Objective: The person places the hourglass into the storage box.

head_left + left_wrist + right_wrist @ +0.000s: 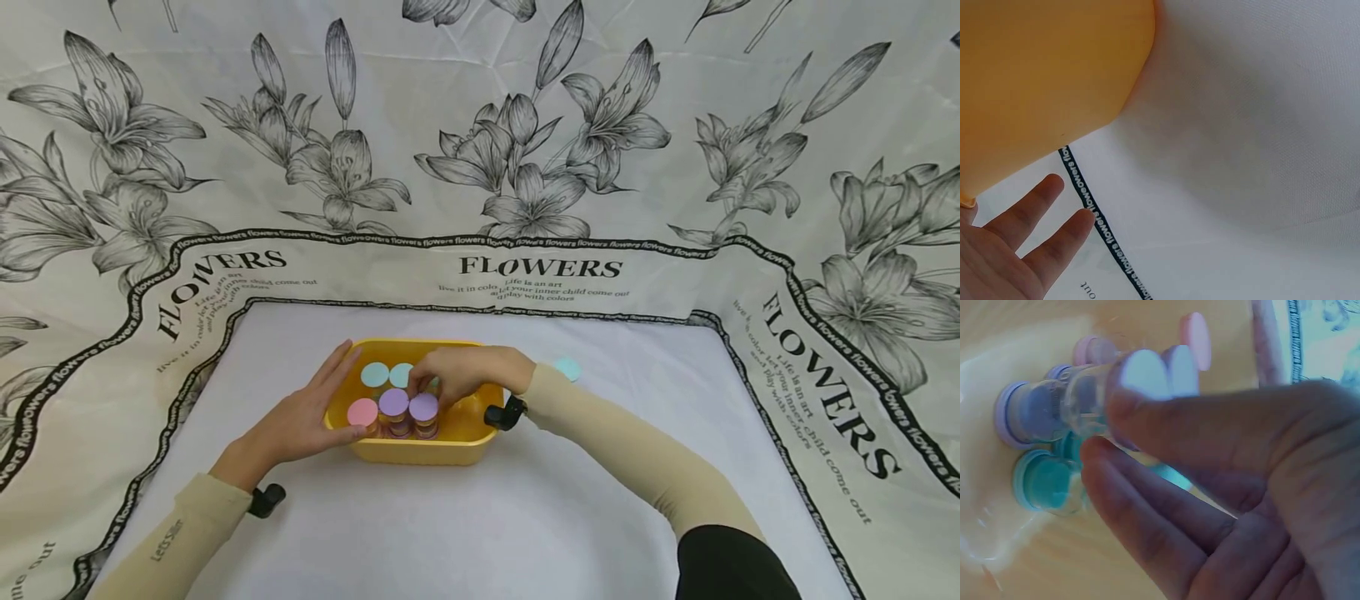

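Note:
A yellow plastic bin point(420, 452) holds several small clear jars with coloured lids. My left hand point(296, 421) lies at the bin's left end, its thumb over the near rim and its fingers extended along the outer wall. Inside the bin, my right hand point(457, 372) pinches a purple-lidded jar point(423, 408) between thumb and fingertips. In the right wrist view, that clear jar point(1085, 403) stands above another purple-lidded jar point(1032, 415). Beside it are a second purple lid point(393, 402), a pink lid point(363, 412) and teal lids point(375, 374).
Right of the bin, a round teal piece point(567, 368) lies on the white cloth point(570, 525), partly hidden by the right arm. Behind hangs a flower-printed fabric point(330, 183). A dark wrist camera point(506, 414) on the right arm overlaps the bin's right edge.

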`<state>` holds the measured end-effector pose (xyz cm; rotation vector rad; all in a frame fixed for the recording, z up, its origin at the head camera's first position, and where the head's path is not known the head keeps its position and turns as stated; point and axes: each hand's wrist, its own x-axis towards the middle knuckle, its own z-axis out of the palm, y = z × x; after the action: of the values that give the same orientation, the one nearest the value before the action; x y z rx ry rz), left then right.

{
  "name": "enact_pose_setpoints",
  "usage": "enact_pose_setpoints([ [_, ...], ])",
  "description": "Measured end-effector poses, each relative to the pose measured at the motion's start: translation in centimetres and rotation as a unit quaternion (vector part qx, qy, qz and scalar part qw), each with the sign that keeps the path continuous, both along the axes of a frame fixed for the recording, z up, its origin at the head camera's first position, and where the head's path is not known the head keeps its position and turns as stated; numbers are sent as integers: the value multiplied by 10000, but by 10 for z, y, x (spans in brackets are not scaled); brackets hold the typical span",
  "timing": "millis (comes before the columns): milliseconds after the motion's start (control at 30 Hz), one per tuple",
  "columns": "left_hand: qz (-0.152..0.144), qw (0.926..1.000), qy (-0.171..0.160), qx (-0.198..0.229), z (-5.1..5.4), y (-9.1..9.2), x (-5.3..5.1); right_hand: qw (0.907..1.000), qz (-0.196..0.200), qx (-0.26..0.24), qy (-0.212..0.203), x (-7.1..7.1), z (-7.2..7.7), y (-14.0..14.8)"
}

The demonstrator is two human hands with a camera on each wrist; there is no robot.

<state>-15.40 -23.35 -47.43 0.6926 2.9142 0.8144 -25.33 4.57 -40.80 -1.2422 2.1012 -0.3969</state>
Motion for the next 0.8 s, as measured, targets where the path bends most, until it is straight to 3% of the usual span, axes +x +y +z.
enact_pose_setpoints([
  [133, 25, 10000, -40, -11, 1, 0, 0, 9977, -287, -331, -520, -2, 13, 11],
  [267, 63, 10000, -46, -40, 0, 0, 0, 9945, -520, -713, -558, -5, 27, 31],
  [500, 74, 9999, -34, -73, 1, 1, -1, 9822, -1229, -1419, 48, -12, 36, 80],
  [800, 84, 9999, -31, -87, 1, 2, 0, 9482, -2390, -1862, 956, -12, 25, 148],
])
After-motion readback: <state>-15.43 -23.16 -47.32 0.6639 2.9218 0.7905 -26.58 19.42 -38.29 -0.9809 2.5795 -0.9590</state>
